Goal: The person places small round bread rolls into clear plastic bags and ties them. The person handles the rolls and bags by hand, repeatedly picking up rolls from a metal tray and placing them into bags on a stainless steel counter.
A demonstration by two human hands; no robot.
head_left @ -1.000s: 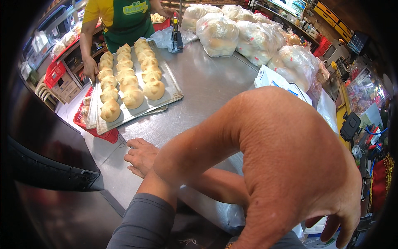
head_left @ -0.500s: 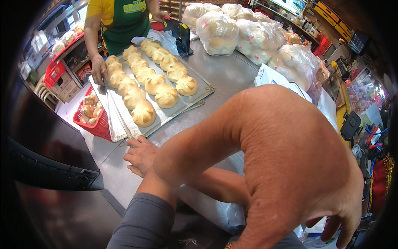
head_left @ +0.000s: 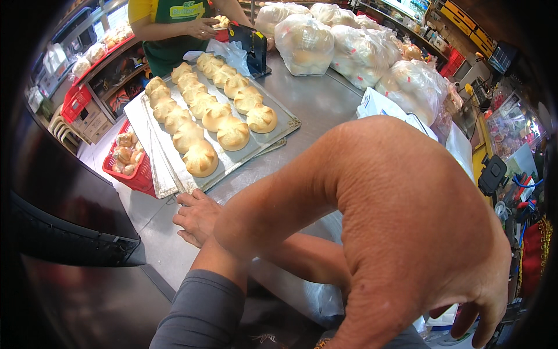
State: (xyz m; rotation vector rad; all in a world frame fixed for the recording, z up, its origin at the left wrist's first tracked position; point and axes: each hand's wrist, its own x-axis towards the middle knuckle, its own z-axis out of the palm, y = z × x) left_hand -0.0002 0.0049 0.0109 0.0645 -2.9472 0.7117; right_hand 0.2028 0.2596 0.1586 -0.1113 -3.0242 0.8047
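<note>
My left arm rises from a grey sleeve, and the bent wrist and back of my left hand (head_left: 424,232) fill the right foreground. Its fingers hang down apart at the lower right, with nothing seen in them. Crossing beneath, my right hand (head_left: 199,216) lies on the metal table (head_left: 154,238), fingers spread, beside the near corner of a baking tray (head_left: 256,148). It holds nothing. Rows of golden bread rolls (head_left: 200,160) with scored tops sit on this tray, which overlaps another tray (head_left: 160,168) beneath.
Across the table a co-worker in a green apron (head_left: 174,49) holds a small piece of bread (head_left: 221,22) beside a dark upright device (head_left: 249,49). Plastic bags of bread (head_left: 305,46) line the far right. A red basket (head_left: 136,174) of wrapped bread stands left, behind a dark appliance (head_left: 70,180).
The co-worker's hand has left the tray's far left edge and risen to chest height, where a piece of bread now shows. My hands have stayed in place.
</note>
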